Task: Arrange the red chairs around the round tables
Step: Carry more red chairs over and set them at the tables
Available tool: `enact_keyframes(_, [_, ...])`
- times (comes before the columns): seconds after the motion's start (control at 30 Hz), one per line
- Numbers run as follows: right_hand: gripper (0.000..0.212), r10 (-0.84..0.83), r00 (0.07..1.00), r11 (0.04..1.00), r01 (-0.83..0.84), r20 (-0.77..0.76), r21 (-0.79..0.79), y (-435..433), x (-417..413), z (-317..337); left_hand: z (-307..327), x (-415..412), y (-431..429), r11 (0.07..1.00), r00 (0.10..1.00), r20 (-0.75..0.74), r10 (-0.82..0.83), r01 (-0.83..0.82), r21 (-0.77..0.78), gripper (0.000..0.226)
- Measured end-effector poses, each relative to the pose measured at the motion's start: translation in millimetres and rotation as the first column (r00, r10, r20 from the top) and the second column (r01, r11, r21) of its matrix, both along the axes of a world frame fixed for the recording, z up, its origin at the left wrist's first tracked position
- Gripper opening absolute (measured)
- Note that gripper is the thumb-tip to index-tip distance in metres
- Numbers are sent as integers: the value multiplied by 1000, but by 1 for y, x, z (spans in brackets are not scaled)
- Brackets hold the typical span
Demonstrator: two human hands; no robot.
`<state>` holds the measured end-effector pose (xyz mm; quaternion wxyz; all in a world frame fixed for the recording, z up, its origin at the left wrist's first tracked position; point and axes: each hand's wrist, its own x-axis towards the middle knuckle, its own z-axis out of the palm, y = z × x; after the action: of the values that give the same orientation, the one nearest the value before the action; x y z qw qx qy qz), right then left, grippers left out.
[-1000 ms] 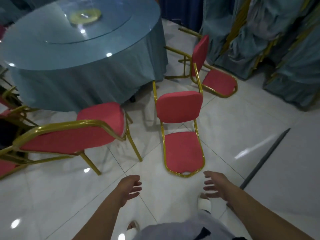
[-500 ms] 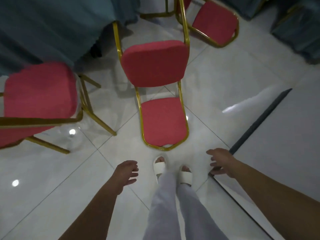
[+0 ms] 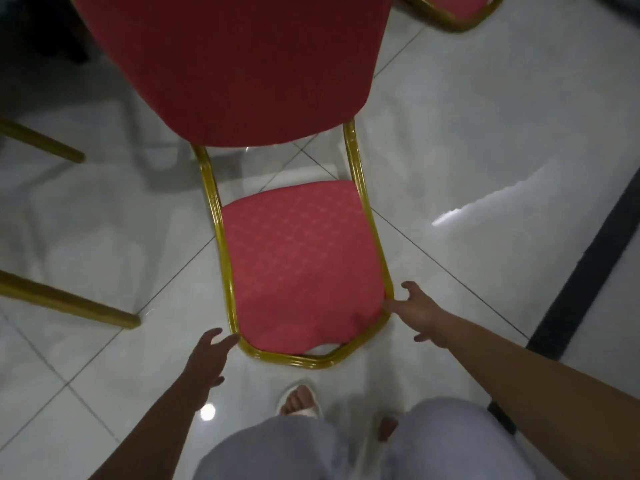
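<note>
Both hands are spread and hold nothing: my left hand point(image 3: 207, 355) sits just beside the near corner of the gold frame point(image 3: 294, 362), and my right hand point(image 3: 420, 311) seems to touch its other side. Between them the red chair point(image 3: 298, 265) lies tipped over on the tiled floor point(image 3: 485, 150).
</note>
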<state>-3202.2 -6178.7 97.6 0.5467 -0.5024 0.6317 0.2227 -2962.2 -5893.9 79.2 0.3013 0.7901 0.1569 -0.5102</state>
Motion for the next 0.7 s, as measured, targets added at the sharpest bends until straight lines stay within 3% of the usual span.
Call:
enact_keyframes(0.13, [92, -205, 978, 978, 206, 49, -24, -26, -1, -76, -83, 13, 2, 996, 990, -111, 85, -88, -22, 51])
enact_keyframes(0.23, [68, -241, 965, 962, 224, 100, 155, -36, 3, -109, -125, 24, -2, 992, 988, -129, 81, -92, -85, 43])
enact_keyframes(0.33, [51, -277, 955, 949, 253, 110, 191, -39, 11, -105, -126, 25, -3, 994, 994, -84, 65, -72, -83, 48])
enact_keyframes(0.43, [31, -306, 949, 938, 288, 72, 192, -29, 12, -61, -77, 20, 9, 991, 993, -86, 82, -90, -103, 28])
enact_keyframes(0.53, [22, -338, 936, 931, 318, 94, 178, -23, 18, 9, 6, 20, 13, 985, 996, -55, 66, -74, -153, 33])
enact_keyframes(0.7, [18, -405, 904, 909, 382, 139, 166, -23, 37, 175, 180, 10, 10, 947, 974, 9, 227, -218, -236, 36])
